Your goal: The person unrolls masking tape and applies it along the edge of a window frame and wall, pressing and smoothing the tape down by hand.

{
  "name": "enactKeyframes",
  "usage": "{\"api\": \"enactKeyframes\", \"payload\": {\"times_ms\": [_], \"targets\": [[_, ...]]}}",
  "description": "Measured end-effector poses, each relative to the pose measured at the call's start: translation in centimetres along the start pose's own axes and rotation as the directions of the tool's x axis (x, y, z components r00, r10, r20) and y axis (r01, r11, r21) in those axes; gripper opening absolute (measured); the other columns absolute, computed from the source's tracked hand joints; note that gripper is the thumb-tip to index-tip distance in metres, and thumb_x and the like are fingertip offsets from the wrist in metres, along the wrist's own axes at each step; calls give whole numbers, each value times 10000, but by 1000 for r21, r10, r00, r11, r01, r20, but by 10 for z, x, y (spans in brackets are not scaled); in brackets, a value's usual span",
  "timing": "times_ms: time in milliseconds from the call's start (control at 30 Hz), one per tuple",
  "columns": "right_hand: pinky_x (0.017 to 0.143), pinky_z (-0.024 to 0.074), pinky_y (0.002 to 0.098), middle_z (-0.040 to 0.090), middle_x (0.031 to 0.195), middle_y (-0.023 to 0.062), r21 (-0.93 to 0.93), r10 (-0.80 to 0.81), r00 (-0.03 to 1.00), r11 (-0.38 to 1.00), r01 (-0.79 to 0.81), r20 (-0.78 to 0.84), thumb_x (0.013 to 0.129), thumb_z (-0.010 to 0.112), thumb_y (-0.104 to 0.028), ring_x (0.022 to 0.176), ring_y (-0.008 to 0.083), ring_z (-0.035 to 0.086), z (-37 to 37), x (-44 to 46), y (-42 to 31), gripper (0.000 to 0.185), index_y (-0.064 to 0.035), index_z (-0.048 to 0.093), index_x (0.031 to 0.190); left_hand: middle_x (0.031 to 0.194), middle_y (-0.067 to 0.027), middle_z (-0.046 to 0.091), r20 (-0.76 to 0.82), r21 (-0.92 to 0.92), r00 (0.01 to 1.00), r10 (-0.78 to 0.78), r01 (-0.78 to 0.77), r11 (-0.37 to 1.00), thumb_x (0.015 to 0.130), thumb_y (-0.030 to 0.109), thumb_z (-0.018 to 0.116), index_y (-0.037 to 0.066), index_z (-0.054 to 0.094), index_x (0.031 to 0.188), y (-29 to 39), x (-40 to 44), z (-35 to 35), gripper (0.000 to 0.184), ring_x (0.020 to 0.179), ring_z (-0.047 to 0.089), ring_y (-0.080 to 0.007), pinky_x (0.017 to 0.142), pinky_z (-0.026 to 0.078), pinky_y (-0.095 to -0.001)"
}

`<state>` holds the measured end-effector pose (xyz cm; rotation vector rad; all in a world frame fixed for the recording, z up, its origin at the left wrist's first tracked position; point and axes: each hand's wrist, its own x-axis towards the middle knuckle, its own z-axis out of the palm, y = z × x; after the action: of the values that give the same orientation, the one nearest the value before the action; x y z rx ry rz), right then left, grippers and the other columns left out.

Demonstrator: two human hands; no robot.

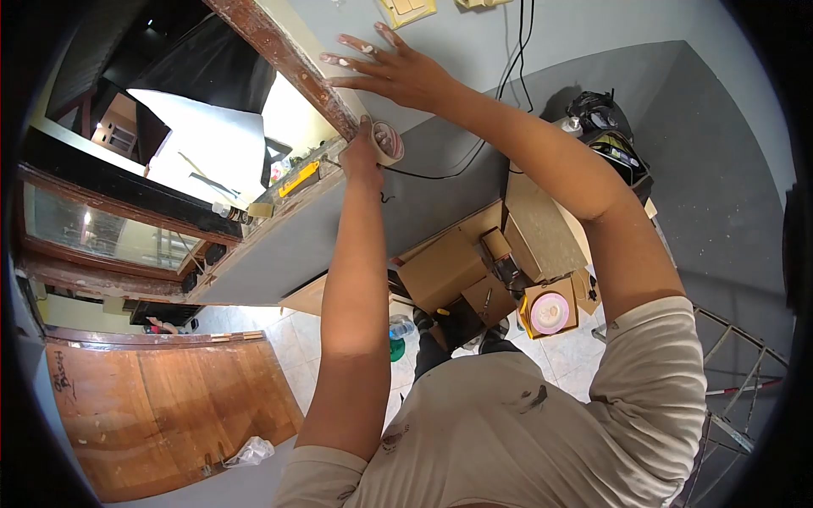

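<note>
My left hand [362, 156] is closed around a small round cup [388, 144] with pale reddish paste inside, close to the window frame's lower corner. Higher up, my right hand [385, 72] is raised with its fingers spread, and whitish paste sticks to the fingertips. Its fingertips are at or just beside the worn wooden window frame [306, 78]; contact cannot be made out. A yellow cutter [298, 179] lies on the sill [269, 222], left of my left hand.
Black cables [506, 78] hang down the grey wall [440, 203]. Below stand cardboard boxes [442, 269] and a pink-rimmed plate [549, 313] in a box. A metal frame [730, 372] is at right, a wooden panel [169, 415] at lower left. A black bag [622, 152] sits upper right.
</note>
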<state>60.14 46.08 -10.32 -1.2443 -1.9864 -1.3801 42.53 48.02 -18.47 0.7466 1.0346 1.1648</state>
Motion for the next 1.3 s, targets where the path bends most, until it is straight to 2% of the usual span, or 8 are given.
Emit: {"api": "enactKeyframes", "payload": {"times_ms": [133,200,300,1000,1033,1100,1233,1300], "targets": [[1350,50,590,218,1773,-119,-47,15,1000,999,-14,16,942,640,-200,1636,173,207,5,-18,-13,885,-472,227,1677,1072,-71,720,10,86,1000,5,-5,996,956,313,831,-28,681,1270,7,-7,-2,487,882,704,-196,757,578,-375],[1349,33,596,304,1734,-148,-173,-5,1000,985,9,26,967,604,-302,1617,149,258,3,-25,-16,717,-484,358,1615,1080,-77,718,-24,59,999,-31,32,998,952,315,834,-40,667,1294,7,-8,2,520,897,704,-201,763,579,-379],[1351,19,596,299,1736,-152,-186,-19,999,982,26,42,966,603,-304,1621,146,246,-1,-24,-14,716,-479,358,1616,1092,-83,720,-54,46,998,-19,22,999,952,312,835,-46,665,1295,7,-9,5,524,908,703,-205,773,581,-381],[1346,-9,597,301,1739,-125,-78,55,995,996,-48,82,938,656,-323,1632,170,224,-3,-37,-26,656,-464,461,1548,1143,-127,732,-87,112,996,20,-10,994,1000,341,772,-89,640,1317,4,-13,15,551,943,731,-218,824,601,-383],[1346,-9,597,301,1739,-125,-80,59,995,995,-52,81,938,656,-323,1632,170,224,-3,-38,-26,656,-464,461,1548,1143,-127,732,-84,116,996,21,-12,993,1000,341,772,-89,640,1317,4,-15,16,551,943,731,-218,824,601,-383],[1335,58,631,214,1781,-80,20,60,989,998,-63,139,955,643,-217,1646,224,189,-2,-37,-26,845,-471,262,1665,1155,-133,728,-93,110,995,24,-14,994,1002,343,768,-99,635,1322,4,-17,17,561,957,732,-221,826,603,-391],[1346,0,600,301,1740,-118,-103,103,994,990,-99,39,927,663,-282,1626,177,242,-1,-38,-28,690,-514,443,1539,1166,-138,727,-117,124,993,20,-6,992,1000,351,770,-102,634,1324,1,-18,16,573,969,732,-226,827,605,-396],[1335,74,627,205,1783,-85,33,108,985,993,-113,131,958,627,-188,1642,221,202,1,-39,-29,849,-502,261,1656,1171,-140,729,-99,103,995,24,-14,995,994,361,777,-102,628,1334,-2,-18,14,593,974,732,-232,829,604,-397]]}}
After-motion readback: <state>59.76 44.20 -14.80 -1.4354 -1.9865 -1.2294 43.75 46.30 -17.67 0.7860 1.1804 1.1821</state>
